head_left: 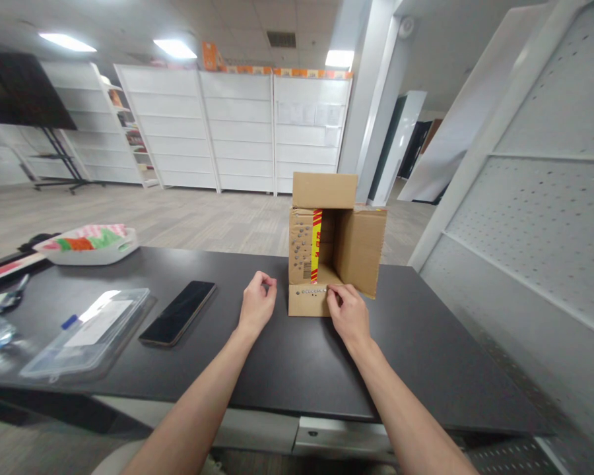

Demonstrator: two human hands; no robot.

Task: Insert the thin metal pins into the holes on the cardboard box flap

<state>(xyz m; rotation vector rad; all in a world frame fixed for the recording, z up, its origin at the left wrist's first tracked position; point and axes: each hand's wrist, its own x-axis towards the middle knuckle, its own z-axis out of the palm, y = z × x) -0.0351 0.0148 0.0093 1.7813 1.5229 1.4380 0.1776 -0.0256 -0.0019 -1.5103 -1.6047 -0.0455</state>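
Observation:
An open cardboard box [344,244] stands on its side on the dark table, its opening facing me and its flaps spread. Small dark round studs dot its left flap [299,247], which also carries yellow and red tape [316,245]. Along the bottom flap [307,306] runs a row of small silvery studs [314,291]. My right hand [349,310] touches the right end of that row, thumb and index finger pinched; whatever is between them is hidden. Left of the box my left hand [258,300] hovers with its fingers curled together, their contents too small to make out.
A black phone [178,313] and a clear plastic case [89,333] lie on the table [426,356] to the left. Behind them is a white basket [92,254] with coloured cloth. Scissors [14,295] and clear plastic wrap sit at the far left. A perforated white panel [549,198] rises at right.

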